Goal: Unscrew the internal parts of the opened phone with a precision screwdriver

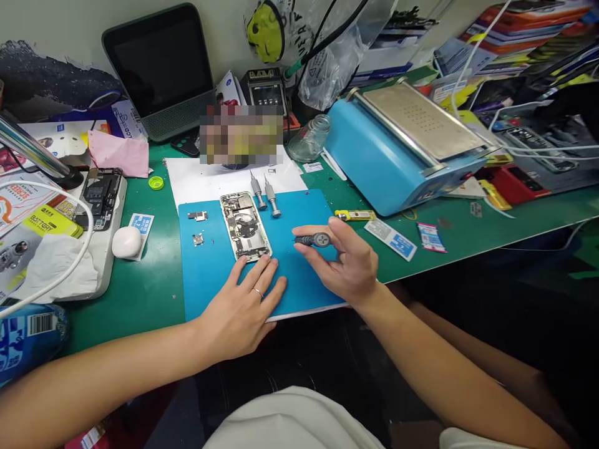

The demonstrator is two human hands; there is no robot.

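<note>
An opened phone [245,221] with its inner parts exposed lies on the blue mat [299,280]. My left hand [246,296] rests flat, its fingertips on the phone's near end and the fingers stretched out. Right of the phone, above the mat, my right hand [349,259] pinches a grey precision screwdriver [313,239] between thumb and fingers, its round cap towards me. Two more small screwdrivers, one [258,190] beside the other [271,198], lie just past the phone's upper right. Small loose phone parts [198,239] sit on the mat's left side.
A blue machine with a metal plate [407,149] stands at the back right, beside a glass jar [309,138]. Left are a white earphone case [126,242] and another opened phone [100,198]. Behind, a dark screen [159,68] leans on the wall. A yellow cutter [354,215] lies right.
</note>
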